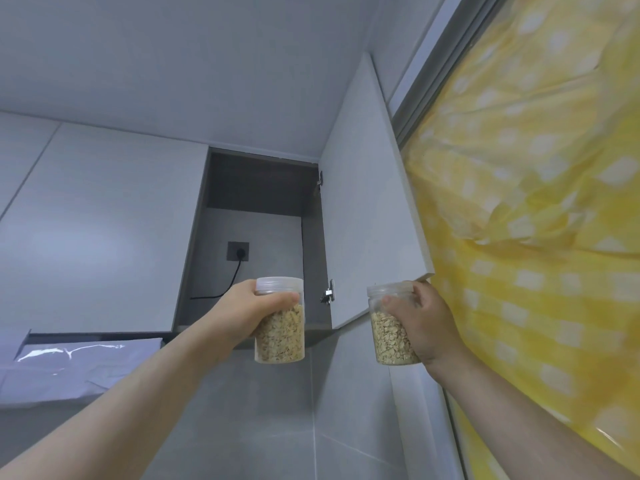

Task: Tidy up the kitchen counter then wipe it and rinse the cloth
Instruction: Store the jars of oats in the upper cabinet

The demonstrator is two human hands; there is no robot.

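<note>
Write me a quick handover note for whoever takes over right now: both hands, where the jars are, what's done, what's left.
Left hand grips the left jar of flakes, lid on, held up in front of the open wall cabinet.
Right hand grips the right jar, also flakes, just below the lower corner of the open door.
Done: cabinet open, both jars raised to it.
Left: set both jars inside, close the door, wipe the counter, rinse the cloth. Counter and cloth are out of view.

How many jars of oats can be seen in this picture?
2. One jar is held by the left hand below the open cabinet; the other jar is gripped by the right hand under the cabinet door. More could be out of view.
</note>
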